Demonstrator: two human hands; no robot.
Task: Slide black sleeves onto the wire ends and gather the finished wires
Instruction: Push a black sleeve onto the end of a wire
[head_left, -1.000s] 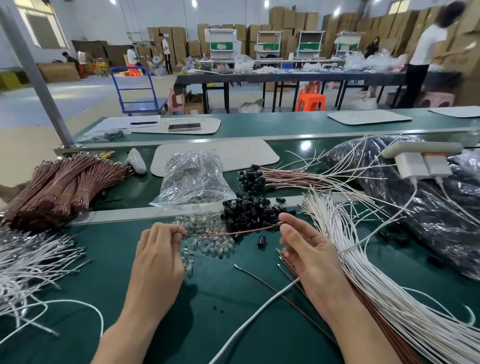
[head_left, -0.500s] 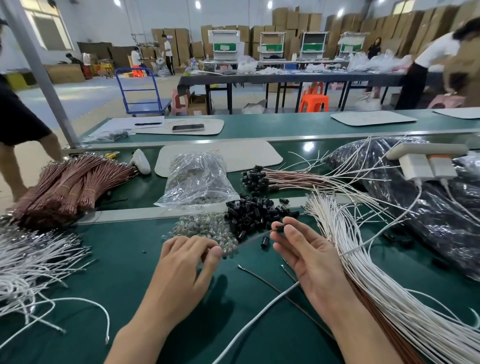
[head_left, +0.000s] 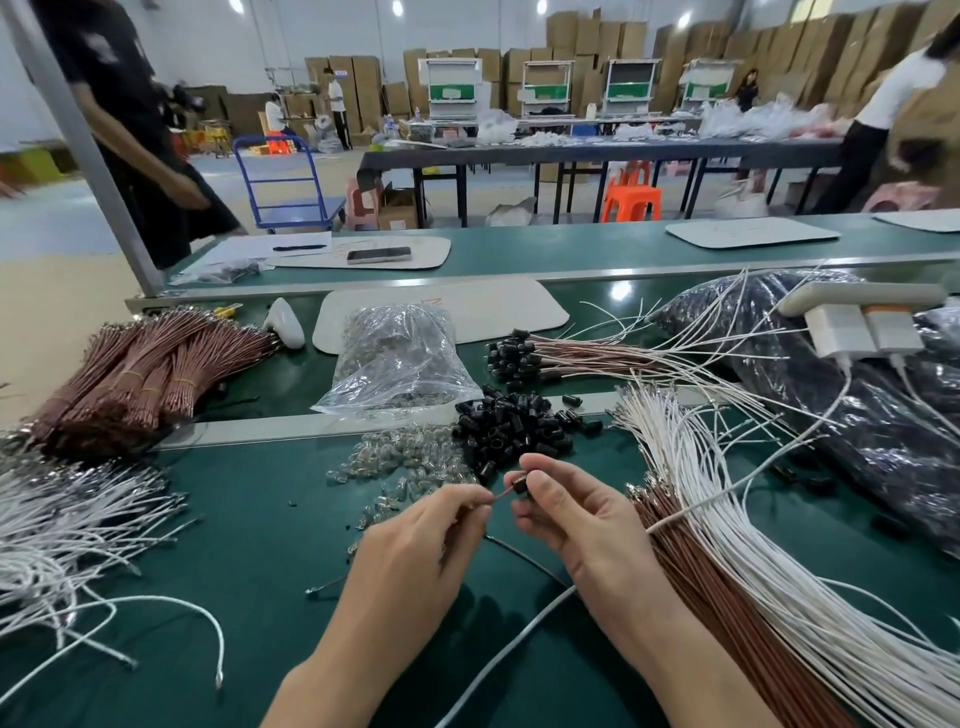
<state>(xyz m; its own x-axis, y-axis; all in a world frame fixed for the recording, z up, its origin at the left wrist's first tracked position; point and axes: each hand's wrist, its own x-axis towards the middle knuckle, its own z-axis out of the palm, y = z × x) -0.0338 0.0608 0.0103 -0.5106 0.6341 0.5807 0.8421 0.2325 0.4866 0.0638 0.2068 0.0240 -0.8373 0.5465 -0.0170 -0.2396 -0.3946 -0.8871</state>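
Two hands work one brown wire (head_left: 500, 493) above the mat (head_left: 270, 551), just before the sleeve pile (head_left: 511, 426): my left hand (head_left: 415, 551) pinches the wire near its tip, my right hand (head_left: 582, 519) pinches a black sleeve (head_left: 519, 486) there. Best, I judge: align both, push straight.

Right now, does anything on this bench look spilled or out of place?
Nothing looks damaged. Small clear bulbs lie scattered loose on the green mat in front of the clear bag, and a few black sleeves lie apart from the pile, one on the metal rail. Likely working clutter, not an accident.
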